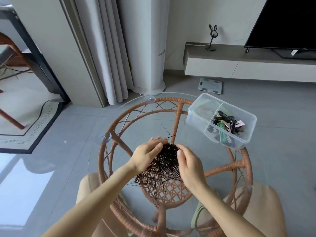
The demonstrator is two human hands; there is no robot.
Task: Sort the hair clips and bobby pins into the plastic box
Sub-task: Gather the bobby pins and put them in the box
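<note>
A loose heap of black pins (161, 165) lies on the glass tabletop (136, 124), and it is flanked by both hands. The left hand (147, 155) is laid against the heap's left side, fingers straight and together, slanting up toward the far end. The right hand (189, 164) is cupped against the right side, thumb raised; whether any pins are pinched under it cannot be told. Neither hand is closed into a fist. The step in hand appears to be the gathering of the pins into one bundle.

Beyond the hands and to the right, the box (222, 120) sits at the tabletop's edge. Its nearer compartment is already filled with clips (224, 126), dark, green and pink; the farther compartment seems to hold little, though its contents are blurred.

For the step to be done well, the heap should be squeezed from both sides so that the pins are aligned in one direction, since crossed pins will be shed when lifted. The near end of the heap, fanned out toward the body, should be swept in first. Two stray pins (166, 131) lie just beyond the left fingertips and should be collected separately. On glass, thin pins are hard to pick up singly, so they are better slid together than plucked. The bundle should then be carried low to the farther compartment, kept apart from the clips.
</note>
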